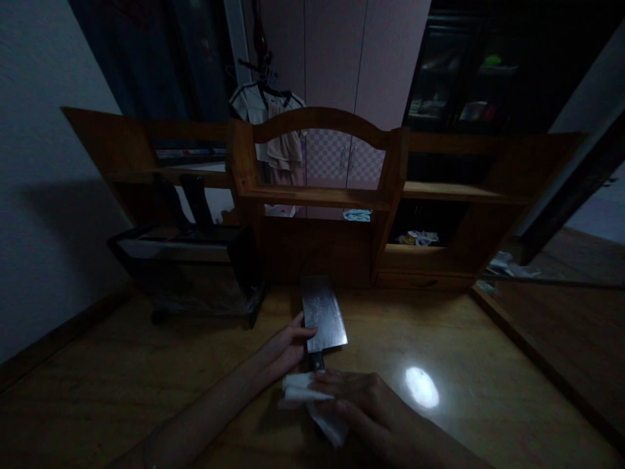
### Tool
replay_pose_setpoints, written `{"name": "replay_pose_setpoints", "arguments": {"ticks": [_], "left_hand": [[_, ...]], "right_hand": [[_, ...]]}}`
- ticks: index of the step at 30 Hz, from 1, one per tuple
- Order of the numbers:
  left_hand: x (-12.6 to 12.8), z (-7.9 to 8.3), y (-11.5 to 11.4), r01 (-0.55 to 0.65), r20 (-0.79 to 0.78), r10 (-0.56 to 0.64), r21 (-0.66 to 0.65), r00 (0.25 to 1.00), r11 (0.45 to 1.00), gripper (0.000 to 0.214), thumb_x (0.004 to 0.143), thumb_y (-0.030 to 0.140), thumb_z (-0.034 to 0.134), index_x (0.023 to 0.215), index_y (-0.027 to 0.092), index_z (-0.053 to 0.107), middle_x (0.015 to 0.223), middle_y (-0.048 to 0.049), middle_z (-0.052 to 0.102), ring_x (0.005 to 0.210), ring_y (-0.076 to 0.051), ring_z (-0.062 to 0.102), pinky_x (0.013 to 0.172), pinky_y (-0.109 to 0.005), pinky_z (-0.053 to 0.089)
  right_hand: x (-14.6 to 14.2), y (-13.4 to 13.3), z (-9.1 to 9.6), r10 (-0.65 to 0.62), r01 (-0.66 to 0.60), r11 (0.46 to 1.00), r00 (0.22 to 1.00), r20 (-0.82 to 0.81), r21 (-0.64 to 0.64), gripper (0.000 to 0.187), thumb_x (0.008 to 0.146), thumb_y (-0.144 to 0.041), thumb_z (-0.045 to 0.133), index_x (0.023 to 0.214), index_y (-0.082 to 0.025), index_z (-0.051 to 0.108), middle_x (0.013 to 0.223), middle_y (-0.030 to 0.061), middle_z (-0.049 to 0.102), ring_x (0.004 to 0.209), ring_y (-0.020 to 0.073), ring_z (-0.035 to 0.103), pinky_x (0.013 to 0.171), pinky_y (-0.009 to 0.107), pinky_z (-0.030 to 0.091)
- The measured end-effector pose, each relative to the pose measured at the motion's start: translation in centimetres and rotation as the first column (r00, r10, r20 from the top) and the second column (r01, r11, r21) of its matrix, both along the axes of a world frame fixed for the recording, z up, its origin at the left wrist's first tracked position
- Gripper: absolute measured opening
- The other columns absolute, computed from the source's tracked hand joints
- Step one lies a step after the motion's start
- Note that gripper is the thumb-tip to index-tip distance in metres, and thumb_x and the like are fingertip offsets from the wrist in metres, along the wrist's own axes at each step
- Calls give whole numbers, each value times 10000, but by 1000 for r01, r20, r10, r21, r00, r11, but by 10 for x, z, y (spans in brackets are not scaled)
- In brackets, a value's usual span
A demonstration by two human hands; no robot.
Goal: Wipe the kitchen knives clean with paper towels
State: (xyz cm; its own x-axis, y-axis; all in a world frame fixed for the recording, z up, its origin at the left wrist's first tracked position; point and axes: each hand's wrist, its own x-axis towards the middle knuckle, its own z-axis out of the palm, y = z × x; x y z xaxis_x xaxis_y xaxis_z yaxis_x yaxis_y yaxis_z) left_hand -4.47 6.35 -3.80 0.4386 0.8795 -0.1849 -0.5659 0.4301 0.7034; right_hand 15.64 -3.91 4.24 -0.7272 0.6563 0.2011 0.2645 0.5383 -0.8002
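Observation:
A cleaver (pixel 323 314) with a wide dark blade lies flat on the wooden desk (pixel 146 391), blade pointing away from me and its dark handle toward me. My left hand (pixel 288 345) rests beside the blade's left edge, its fingertips touching the blade near the handle, fingers stretched. Closer to me, my right hand (pixel 361 397) presses down on a white cloth (pixel 312 400) that lies over the handle end, fingers closed on it.
A wooden shelf unit (pixel 322 195) stands along the back of the desk with small items in its cubbies. A black rack (pixel 190 267) holding dark handles sits at back left. A bright light spot (pixel 421 385) reflects on the desk at right.

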Motion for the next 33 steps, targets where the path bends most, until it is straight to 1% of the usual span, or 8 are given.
{"name": "replay_pose_setpoints", "arguments": {"ticks": [6, 13, 18, 22, 24, 27, 29, 33], "left_hand": [[0, 6, -3, 5, 13, -5, 8, 1000, 1000, 522, 712, -27, 627, 1182, 189, 556, 1006, -67, 632, 915, -203, 630, 857, -308, 471], [1, 7, -3, 5, 26, -5, 3, 1000, 1000, 560, 714, -49, 598, 1213, 196, 534, 999, -63, 629, 865, -172, 627, 842, -288, 475], [2, 12, -4, -4, 10, 4, -15, 1000, 1000, 561, 716, -56, 584, 1222, 177, 526, 973, -58, 628, 862, -183, 628, 832, -284, 477], [1, 12, -5, 13, 29, -12, -22, 999, 1000, 586, 711, -61, 589, 1228, 206, 522, 978, -54, 625, 874, -181, 626, 858, -307, 475], [1, 11, -5, 22, 36, -22, -20, 999, 1000, 579, 714, -55, 595, 1223, 212, 526, 997, -56, 623, 879, -177, 624, 857, -301, 473], [0, 9, -4, 27, 40, -27, -7, 999, 1000, 538, 724, -46, 593, 1198, 201, 541, 992, -52, 620, 869, -173, 619, 829, -279, 472], [0, 8, -4, 27, 37, -27, -4, 999, 1000, 514, 723, -45, 593, 1178, 191, 552, 976, -48, 619, 855, -174, 617, 821, -280, 474], [1, 11, -5, 31, 37, -31, -10, 999, 999, 544, 716, -33, 623, 1199, 204, 539, 967, -48, 618, 853, -178, 617, 863, -320, 473]], "right_hand": [[-2, 0, 0, 8, -9, 1000, 1000, -26, -14, 357, 999, -274, 373, 1296, -219, 565, 1297, 49, 594, 1275, 221, 473, 1087, 370, 367], [-3, 1, 0, 29, -28, 999, 1000, -12, 31, 320, 990, -242, 393, 1198, -185, 629, 1270, 63, 615, 1254, 198, 497, 1083, 324, 360], [-2, 0, 1, 50, -49, 999, 998, -45, 24, 322, 985, -221, 386, 1100, -168, 681, 1181, 73, 668, 1161, 200, 580, 1048, 320, 392], [1, -4, -1, -6, 0, 998, 996, -86, -66, 347, 984, -270, 393, 1004, -189, 730, 994, 56, 729, 1092, 207, 622, 993, 313, 436], [3, -5, -4, -48, 31, 989, 992, -115, -144, 395, 990, -318, 378, 953, -192, 750, 907, 54, 740, 968, 200, 673, 963, 317, 458], [7, -6, -11, -62, 14, 963, 984, -168, -270, 465, 993, -379, 362, 892, -180, 770, 850, 62, 745, 779, 180, 701, 876, 309, 504], [10, -6, -18, -71, 10, 948, 981, -181, -317, 484, 982, -411, 383, 830, -177, 778, 840, 67, 746, 797, 191, 701, 821, 291, 520], [11, -6, -37, -229, 158, 905, 964, -139, -394, 510, 951, -463, 437, 707, -162, 769, 734, 67, 734, 744, 196, 693, 706, 266, 527]]}}
